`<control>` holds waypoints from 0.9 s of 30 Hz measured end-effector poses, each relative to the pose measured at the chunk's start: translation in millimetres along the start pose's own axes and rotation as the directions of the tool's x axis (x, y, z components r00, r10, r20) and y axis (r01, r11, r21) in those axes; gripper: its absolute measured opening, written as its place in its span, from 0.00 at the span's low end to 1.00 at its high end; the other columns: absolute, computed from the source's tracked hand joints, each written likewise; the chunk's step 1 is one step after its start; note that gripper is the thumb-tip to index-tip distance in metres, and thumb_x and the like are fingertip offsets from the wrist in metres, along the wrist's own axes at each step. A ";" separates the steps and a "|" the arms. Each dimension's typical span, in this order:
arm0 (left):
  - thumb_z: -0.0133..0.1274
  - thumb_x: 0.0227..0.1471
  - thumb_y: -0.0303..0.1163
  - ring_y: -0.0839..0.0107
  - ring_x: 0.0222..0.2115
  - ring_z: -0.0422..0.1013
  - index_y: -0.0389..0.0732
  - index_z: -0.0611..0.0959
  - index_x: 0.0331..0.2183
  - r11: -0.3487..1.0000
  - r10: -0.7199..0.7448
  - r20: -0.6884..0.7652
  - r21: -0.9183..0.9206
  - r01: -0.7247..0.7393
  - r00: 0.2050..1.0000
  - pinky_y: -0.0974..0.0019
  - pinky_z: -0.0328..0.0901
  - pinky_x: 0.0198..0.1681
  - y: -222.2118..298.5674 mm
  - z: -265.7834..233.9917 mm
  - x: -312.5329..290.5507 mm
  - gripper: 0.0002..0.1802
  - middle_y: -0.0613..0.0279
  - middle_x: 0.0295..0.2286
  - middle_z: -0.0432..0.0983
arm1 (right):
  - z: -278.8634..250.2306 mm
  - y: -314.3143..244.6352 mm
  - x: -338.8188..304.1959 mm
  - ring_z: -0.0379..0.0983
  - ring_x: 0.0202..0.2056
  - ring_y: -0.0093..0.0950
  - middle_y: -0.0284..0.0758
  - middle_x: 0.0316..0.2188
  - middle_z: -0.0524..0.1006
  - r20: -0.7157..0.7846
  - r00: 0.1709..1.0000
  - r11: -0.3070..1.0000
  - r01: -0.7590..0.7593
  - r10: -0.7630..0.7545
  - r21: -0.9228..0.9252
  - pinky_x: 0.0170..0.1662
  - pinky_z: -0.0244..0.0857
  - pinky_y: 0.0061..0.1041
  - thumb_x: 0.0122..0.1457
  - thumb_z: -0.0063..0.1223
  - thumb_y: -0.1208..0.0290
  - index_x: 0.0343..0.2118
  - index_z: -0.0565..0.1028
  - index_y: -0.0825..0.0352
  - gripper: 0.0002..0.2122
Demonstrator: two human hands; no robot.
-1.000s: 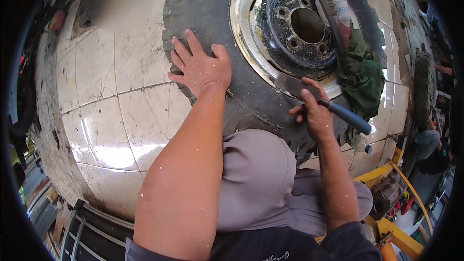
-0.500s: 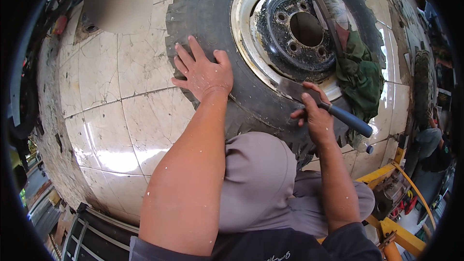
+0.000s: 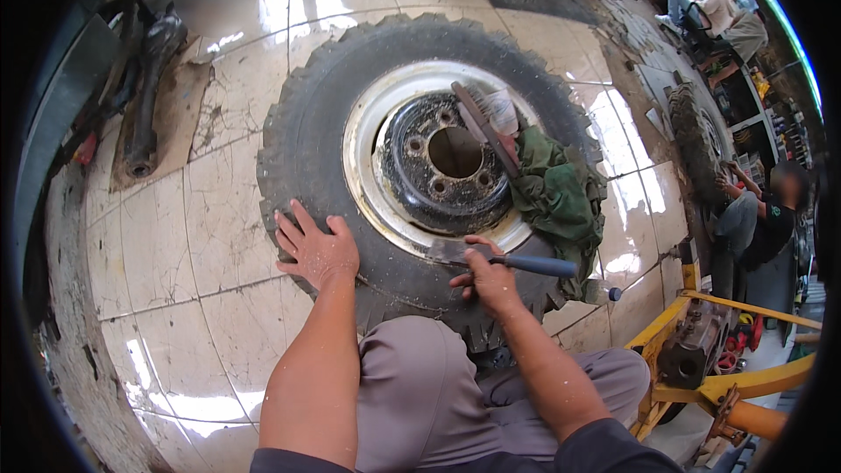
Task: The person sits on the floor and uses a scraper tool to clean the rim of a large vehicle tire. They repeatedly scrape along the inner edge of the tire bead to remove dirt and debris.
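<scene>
A large knobby tyre (image 3: 307, 140) lies flat on the floor in front of my knees, around a white-rimmed wheel (image 3: 361, 153) with a black, worn centre. My left hand (image 3: 320, 247) rests on the sidewall at the near left, fingers spread. In my right hand (image 3: 491, 285) is a scraper (image 3: 541, 264) with a blue handle, gripped near the blade. Its flat metal blade is at the near edge of the rim. A brush (image 3: 480, 123) with a long dark handle lies across the wheel, next to a crumpled green cloth (image 3: 556, 197) draped over the right side.
A capped clear bottle (image 3: 597, 291) stands beside the tyre. Yellow metal framework (image 3: 753, 385) is close on my right. Another person (image 3: 762, 219) crouches at a second tyre (image 3: 692, 140); others sit farther back. A long dark metal shaft (image 3: 153, 79) lies on the left.
The view has tilted up and back, so the wheel looks smaller and lower and more of the workshop shows. My left hand stays on the tyre; the scraper remains by the rim.
</scene>
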State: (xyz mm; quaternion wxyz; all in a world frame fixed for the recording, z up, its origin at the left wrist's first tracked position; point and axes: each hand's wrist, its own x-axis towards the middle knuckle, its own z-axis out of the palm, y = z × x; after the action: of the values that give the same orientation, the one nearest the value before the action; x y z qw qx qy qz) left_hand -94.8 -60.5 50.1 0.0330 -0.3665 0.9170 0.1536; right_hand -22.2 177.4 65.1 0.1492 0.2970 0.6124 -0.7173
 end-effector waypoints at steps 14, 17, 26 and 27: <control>0.44 0.60 0.53 0.50 0.71 0.35 0.48 0.53 0.70 0.976 -0.162 0.021 -0.144 0.163 0.987 0.32 0.35 0.68 -26.5 19.0 -44.1 0.43 0.51 0.71 0.37 | 3.5 2.5 3.4 0.83 0.27 0.32 0.44 0.47 0.74 0.025 0.999 1.000 0.025 -0.024 -0.003 0.18 0.68 0.23 0.64 0.52 0.67 0.56 0.69 0.58 0.17; 0.41 0.61 0.56 0.51 0.70 0.41 0.47 0.55 0.69 0.983 -0.154 -0.046 -0.109 0.148 0.987 0.39 0.43 0.68 -29.4 14.4 -41.2 0.42 0.49 0.70 0.41 | 2.2 0.5 7.2 0.83 0.27 0.32 0.43 0.46 0.74 0.058 0.998 1.000 -0.007 0.007 0.000 0.18 0.67 0.23 0.64 0.51 0.67 0.56 0.69 0.58 0.18; 0.43 0.60 0.55 0.51 0.69 0.44 0.47 0.57 0.68 0.983 -0.155 -0.068 -0.111 0.147 0.986 0.46 0.47 0.68 -26.8 9.0 -37.6 0.41 0.47 0.69 0.42 | 39.8 -9.2 11.6 0.82 0.27 0.29 0.41 0.46 0.75 0.173 0.983 0.989 0.083 -0.062 -0.119 0.22 0.69 0.23 0.64 0.53 0.64 0.59 0.68 0.59 0.20; 0.43 0.60 0.55 0.51 0.69 0.44 0.47 0.57 0.68 0.983 -0.154 -0.069 -0.110 0.146 0.986 0.46 0.47 0.68 -27.1 10.4 -37.1 0.41 0.47 0.69 0.42 | 40.0 -12.7 11.6 0.81 0.26 0.27 0.38 0.42 0.76 0.182 0.979 0.982 0.124 -0.098 -0.139 0.22 0.68 0.22 0.65 0.53 0.64 0.58 0.69 0.59 0.20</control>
State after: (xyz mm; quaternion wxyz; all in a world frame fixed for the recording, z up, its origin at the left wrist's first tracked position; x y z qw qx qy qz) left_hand -49.9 -51.3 39.6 -0.0101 -0.4415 0.8781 0.1840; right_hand -48.3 143.0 71.0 0.1837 0.1865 0.6649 -0.6996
